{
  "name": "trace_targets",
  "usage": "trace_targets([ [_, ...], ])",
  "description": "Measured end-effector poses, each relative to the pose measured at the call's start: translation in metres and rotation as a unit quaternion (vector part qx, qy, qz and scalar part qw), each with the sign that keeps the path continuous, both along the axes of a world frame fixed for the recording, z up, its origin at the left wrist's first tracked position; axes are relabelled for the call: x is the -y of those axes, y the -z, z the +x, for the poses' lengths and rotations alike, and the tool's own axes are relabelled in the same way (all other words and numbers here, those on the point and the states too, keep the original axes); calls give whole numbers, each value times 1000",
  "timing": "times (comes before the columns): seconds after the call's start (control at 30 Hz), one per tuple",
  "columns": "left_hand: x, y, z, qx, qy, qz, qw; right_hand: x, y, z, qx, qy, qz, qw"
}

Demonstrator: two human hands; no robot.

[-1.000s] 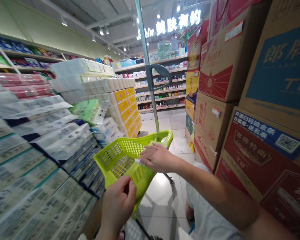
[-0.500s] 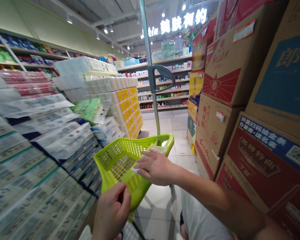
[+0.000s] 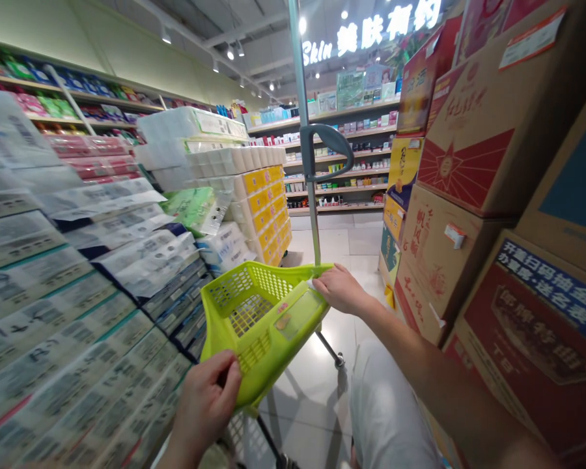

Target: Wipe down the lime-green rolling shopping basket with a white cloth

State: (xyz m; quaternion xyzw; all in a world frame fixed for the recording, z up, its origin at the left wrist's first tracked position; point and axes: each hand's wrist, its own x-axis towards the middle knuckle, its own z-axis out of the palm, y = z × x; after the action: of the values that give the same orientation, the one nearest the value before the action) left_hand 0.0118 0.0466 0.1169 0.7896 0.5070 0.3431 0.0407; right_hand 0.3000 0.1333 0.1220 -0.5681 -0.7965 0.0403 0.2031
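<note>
A lime-green shopping cart basket (image 3: 268,374) with perforated walls stands in front of me; it holds nothing that I can see. My left hand (image 3: 208,397) is curled closed at its near left corner, with the fingertips hidden behind the rim. At the right corner, close to the upright metal pole (image 3: 314,228), my right hand (image 3: 342,290) presses a white wipe (image 3: 312,284) onto the rim. Most of the wipe is under the fingers. Between the hands, a clear label panel (image 3: 293,316) shows on the cart's handle side.
Stacked packs of tissue paper (image 3: 78,312) line the left side, with a green pack (image 3: 193,208) on top. Cardboard cartons (image 3: 461,143) rise close on the right. A grey loop handle (image 3: 329,153) sticks out from the pole. Shelves of goods (image 3: 342,176) stand behind the tiled aisle.
My right hand has slid with the wipe from the middle of the handle side to its right corner, uncovering the label panel. My left hand stays at the left corner. The view has shifted slightly.
</note>
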Motion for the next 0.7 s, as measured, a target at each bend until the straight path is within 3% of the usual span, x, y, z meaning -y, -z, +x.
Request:
trace_targets([
  [0.2,-6,0,-18,17,-9,-10,1000,7,1,-14,33,8,43,998],
  [0.47,-25,0,-59,6,-29,-54,998,21,2,-35,40,-4,45,998],
  [0.7,-40,-6,-87,13,-114,-30,993,36,-1,-64,15,-29,32,999],
])
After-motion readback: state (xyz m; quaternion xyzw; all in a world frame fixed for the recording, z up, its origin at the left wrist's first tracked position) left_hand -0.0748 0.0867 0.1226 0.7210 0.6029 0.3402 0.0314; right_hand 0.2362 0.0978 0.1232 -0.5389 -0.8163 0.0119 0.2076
